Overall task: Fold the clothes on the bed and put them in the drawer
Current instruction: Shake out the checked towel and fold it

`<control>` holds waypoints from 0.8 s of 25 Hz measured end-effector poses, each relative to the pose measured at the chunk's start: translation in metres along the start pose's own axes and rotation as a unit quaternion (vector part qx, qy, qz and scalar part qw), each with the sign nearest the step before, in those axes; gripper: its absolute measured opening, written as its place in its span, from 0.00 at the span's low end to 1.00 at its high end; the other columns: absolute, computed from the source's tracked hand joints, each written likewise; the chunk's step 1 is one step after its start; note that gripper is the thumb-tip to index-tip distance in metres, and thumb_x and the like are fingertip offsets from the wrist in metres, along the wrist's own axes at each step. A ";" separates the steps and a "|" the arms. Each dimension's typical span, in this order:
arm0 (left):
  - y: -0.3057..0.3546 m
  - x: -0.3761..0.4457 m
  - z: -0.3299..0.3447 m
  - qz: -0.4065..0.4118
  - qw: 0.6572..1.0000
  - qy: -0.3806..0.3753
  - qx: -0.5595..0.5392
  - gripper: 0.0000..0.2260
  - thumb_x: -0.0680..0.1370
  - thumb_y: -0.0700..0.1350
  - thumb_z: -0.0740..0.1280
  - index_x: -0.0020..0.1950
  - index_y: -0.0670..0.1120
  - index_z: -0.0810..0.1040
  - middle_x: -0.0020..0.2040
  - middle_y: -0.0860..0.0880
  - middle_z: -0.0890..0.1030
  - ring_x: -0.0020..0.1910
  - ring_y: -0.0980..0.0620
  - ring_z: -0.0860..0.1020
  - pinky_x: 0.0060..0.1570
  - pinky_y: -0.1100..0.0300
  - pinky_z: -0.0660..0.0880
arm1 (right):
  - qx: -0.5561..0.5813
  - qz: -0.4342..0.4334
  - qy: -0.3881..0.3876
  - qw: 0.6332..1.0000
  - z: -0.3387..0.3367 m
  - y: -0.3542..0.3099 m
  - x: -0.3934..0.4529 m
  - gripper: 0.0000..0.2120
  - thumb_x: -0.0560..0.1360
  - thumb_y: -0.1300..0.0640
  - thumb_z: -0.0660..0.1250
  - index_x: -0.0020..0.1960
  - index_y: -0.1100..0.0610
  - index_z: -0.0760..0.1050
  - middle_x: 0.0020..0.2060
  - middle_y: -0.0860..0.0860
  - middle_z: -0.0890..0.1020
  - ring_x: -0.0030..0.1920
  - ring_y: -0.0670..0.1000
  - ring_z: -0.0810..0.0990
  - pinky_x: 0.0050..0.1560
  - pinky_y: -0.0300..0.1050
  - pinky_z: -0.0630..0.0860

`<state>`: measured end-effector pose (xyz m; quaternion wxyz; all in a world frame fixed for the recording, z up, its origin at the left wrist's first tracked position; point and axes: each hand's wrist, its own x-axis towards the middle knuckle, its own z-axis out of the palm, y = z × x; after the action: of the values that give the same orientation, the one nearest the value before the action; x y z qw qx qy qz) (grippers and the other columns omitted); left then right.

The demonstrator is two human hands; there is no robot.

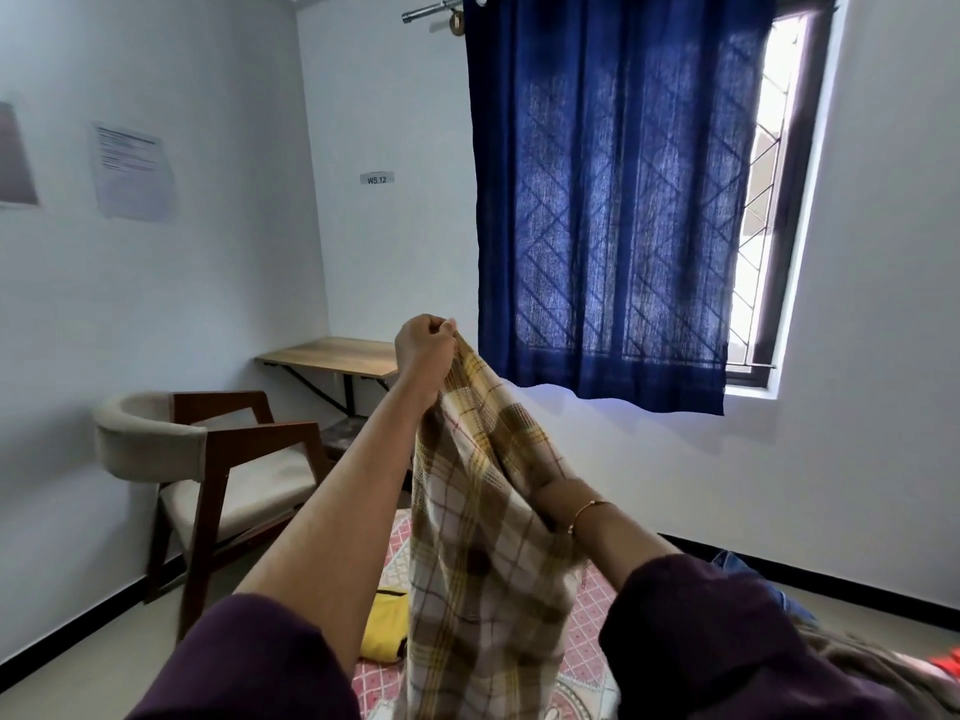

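A yellow, brown and white checked garment (483, 553) hangs in the air in front of me, over the bed (587, 636) with its pink patterned sheet. My left hand (423, 350) is raised high and pinches the garment's top edge. Lower and to the right, my right hand (558, 504), with a thin bangle on the wrist, grips the cloth partway down; its fingers are hidden in the fabric. A yellow garment (384, 631) lies on the bed behind my left arm. Blue cloth (737, 563) and something red (948, 667) show at the right. No drawer is in view.
A wooden armchair (218, 459) with a pale cushion stands left of the bed. Behind it a wooden wall shelf (332, 356) sits in the corner. A blue curtain (613, 200) covers the window ahead. Bare floor runs along the walls.
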<state>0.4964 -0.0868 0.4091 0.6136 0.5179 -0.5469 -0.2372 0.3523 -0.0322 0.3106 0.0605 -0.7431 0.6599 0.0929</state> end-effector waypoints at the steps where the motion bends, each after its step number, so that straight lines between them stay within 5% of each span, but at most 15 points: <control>1: -0.006 0.003 -0.004 -0.007 1.000 0.010 0.028 0.09 0.80 0.46 0.62 0.43 0.43 0.75 0.37 0.49 0.75 0.35 0.53 0.73 0.39 0.56 0.71 | -0.001 -0.028 0.006 1.000 -0.005 0.006 -0.001 0.21 0.81 0.54 0.57 0.72 0.59 0.63 0.69 0.56 0.68 0.69 0.56 0.66 0.67 0.45 0.62; 4: -0.026 0.012 -0.015 -0.027 0.995 0.014 0.095 0.09 0.80 0.47 0.61 0.46 0.44 0.76 0.41 0.48 0.77 0.37 0.53 0.73 0.40 0.57 0.71 | 0.011 -0.098 -0.003 0.995 -0.023 0.026 0.003 0.16 0.78 0.51 0.60 0.64 0.56 0.72 0.58 0.52 0.75 0.59 0.53 0.73 0.60 0.45 0.69; 6: -0.037 0.017 -0.019 -0.033 0.991 0.015 0.129 0.09 0.80 0.47 0.61 0.47 0.45 0.77 0.44 0.45 0.79 0.39 0.50 0.75 0.40 0.56 0.72 | 0.030 -0.109 0.009 0.994 -0.036 0.038 0.007 0.05 0.75 0.55 0.64 0.50 0.51 0.77 0.48 0.49 0.78 0.51 0.51 0.75 0.52 0.44 0.74; 9: -0.046 0.020 -0.023 -0.023 0.977 0.017 0.211 0.10 0.80 0.46 0.60 0.50 0.43 0.78 0.46 0.45 0.80 0.41 0.49 0.75 0.37 0.58 0.67 | 0.125 -0.127 0.125 0.976 -0.055 0.062 -0.001 0.12 0.70 0.64 0.67 0.36 0.48 0.72 0.37 0.46 0.74 0.41 0.47 0.72 0.41 0.38 0.68; 12: -0.053 0.018 -0.029 -0.017 0.960 0.038 0.277 0.12 0.81 0.45 0.58 0.54 0.39 0.78 0.52 0.41 0.79 0.49 0.44 0.76 0.43 0.56 0.68 | 0.271 -0.141 0.106 0.946 -0.047 0.081 -0.012 0.07 0.70 0.68 0.65 0.42 0.57 0.77 0.35 0.47 0.74 0.38 0.44 0.71 0.41 0.34 0.69; 15: -0.057 0.008 -0.021 -0.035 0.958 0.057 0.279 0.13 0.81 0.44 0.57 0.57 0.38 0.77 0.57 0.40 0.77 0.55 0.41 0.75 0.47 0.54 0.69 | 0.137 -0.112 -0.050 0.983 -0.032 0.082 -0.009 0.10 0.74 0.62 0.66 0.54 0.56 0.78 0.43 0.49 0.77 0.44 0.47 0.74 0.45 0.36 0.73; 20: -0.058 0.001 0.005 -0.016 0.977 -0.018 0.210 0.12 0.81 0.45 0.60 0.41 0.41 0.76 0.41 0.45 0.76 0.38 0.48 0.72 0.40 0.56 0.68 | 0.149 -0.099 0.157 0.971 -0.026 0.092 -0.004 0.08 0.74 0.66 0.64 0.50 0.59 0.79 0.41 0.50 0.76 0.43 0.49 0.74 0.38 0.33 0.70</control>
<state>0.5075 -0.1095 0.3569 0.4774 0.6393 -0.5871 -0.1367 0.2620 -0.0455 0.3395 0.0749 -0.7928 0.5905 -0.1312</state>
